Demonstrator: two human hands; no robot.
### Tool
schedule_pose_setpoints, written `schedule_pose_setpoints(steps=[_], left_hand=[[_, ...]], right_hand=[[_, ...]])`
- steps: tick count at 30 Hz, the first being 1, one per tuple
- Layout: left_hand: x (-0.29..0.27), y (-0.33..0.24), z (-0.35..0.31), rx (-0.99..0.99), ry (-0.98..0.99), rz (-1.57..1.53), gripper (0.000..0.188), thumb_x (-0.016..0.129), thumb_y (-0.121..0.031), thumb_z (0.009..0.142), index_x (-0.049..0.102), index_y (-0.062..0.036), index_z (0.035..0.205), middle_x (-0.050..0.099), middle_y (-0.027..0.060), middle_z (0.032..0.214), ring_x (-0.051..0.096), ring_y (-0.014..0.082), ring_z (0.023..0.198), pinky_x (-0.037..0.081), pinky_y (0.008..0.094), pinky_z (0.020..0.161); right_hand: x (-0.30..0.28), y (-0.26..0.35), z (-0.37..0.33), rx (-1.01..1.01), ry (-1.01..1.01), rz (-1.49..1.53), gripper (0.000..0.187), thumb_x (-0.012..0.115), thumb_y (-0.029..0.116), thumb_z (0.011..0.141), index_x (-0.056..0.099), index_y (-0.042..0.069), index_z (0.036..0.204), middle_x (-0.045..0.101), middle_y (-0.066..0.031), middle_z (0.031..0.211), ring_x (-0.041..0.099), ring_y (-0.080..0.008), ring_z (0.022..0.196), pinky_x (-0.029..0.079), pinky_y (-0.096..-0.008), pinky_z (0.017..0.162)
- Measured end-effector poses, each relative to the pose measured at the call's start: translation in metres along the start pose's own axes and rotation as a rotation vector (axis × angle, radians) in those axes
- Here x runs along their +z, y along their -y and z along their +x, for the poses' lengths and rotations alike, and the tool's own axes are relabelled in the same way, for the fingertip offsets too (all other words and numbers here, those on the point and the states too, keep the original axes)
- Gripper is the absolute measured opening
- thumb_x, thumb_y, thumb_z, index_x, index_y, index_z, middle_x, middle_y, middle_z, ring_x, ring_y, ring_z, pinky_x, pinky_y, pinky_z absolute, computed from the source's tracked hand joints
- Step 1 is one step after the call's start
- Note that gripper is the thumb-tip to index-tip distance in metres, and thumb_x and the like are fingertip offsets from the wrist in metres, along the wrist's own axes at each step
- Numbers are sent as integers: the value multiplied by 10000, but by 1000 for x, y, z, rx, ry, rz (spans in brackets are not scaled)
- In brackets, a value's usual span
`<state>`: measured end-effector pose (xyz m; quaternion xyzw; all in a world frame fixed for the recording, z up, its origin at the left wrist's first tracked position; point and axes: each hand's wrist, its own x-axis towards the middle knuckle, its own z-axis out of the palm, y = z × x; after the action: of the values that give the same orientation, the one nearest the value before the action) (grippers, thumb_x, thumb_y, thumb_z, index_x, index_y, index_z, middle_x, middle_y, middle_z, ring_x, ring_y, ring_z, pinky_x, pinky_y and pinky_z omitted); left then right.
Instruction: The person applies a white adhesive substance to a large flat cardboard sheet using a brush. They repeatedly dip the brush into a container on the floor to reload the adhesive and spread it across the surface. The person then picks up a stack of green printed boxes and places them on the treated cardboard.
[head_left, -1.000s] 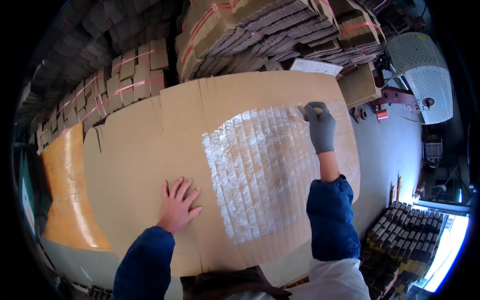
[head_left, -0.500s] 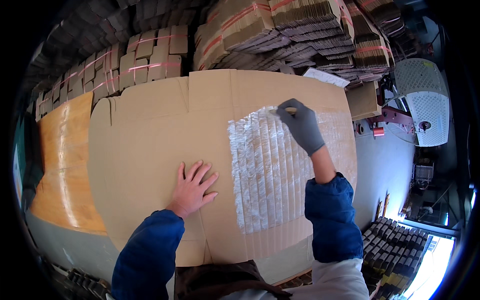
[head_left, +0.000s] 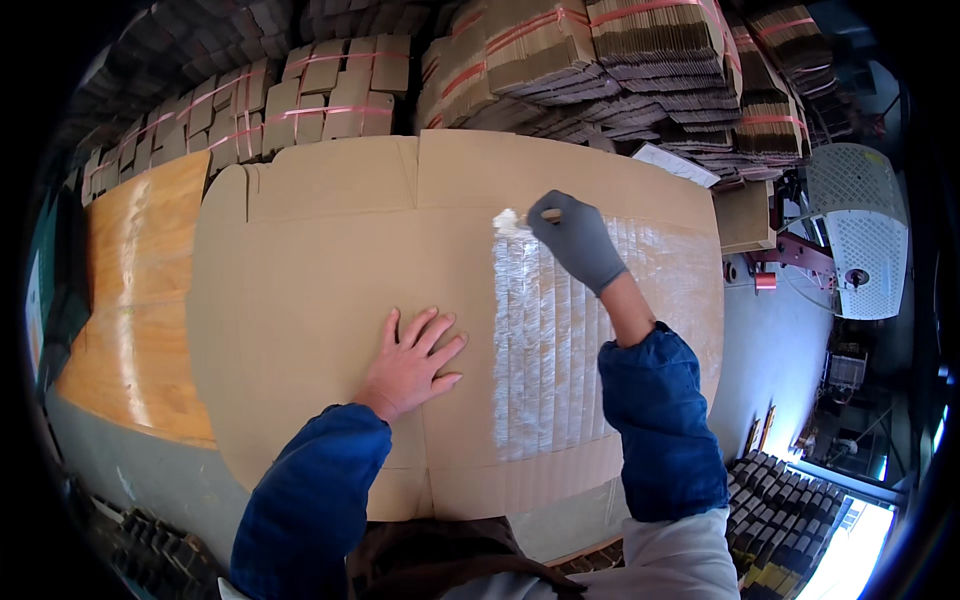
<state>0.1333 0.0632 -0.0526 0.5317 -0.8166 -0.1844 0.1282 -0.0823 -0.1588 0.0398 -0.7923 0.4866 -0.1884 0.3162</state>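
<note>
The worktop (head_left: 138,300) is glossy orange-brown wood, with a pale streak of reflected light running between its far edge and its near edge. Directly on it lies a large, flat sheet of brown cardboard (head_left: 450,265), creased and slit, which leaves the worktop's left end bare, covers it toward the right, and juts past its near edge. A whitish, streaked coating (head_left: 545,350) marks the sheet's right part.
</note>
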Motion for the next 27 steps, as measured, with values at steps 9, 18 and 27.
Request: schedule_pose_setpoints(steps=[9,18,27], left_hand=[[4,0,1,11,-42,-3,528,666,-460,833,566,-219,1292,413,50,1439,324,269,1378,224,665,1089],[9,1,2,14,-62,12,534,667,-467,823,571,-216,1285,417,50,1438,326,270,1378,220,669,1085],[7,2,1,6,-56,8,540,663,-463,827,561,-213,1295,413,51,1440,319,269,1382,213,668,1090]], right_hand=[[-4,-1,12,12,70,30,161,681,169,865,657,17,911,701,-155,819,697,-250,761,534,-331,699],[-5,-1,19,46,7,1,164,674,180,862,658,24,912,697,-166,807,691,-288,739,530,-346,694],[1,9,0,97,-56,-94,109,673,126,873,655,24,908,687,-114,804,678,-213,728,521,-319,689]])
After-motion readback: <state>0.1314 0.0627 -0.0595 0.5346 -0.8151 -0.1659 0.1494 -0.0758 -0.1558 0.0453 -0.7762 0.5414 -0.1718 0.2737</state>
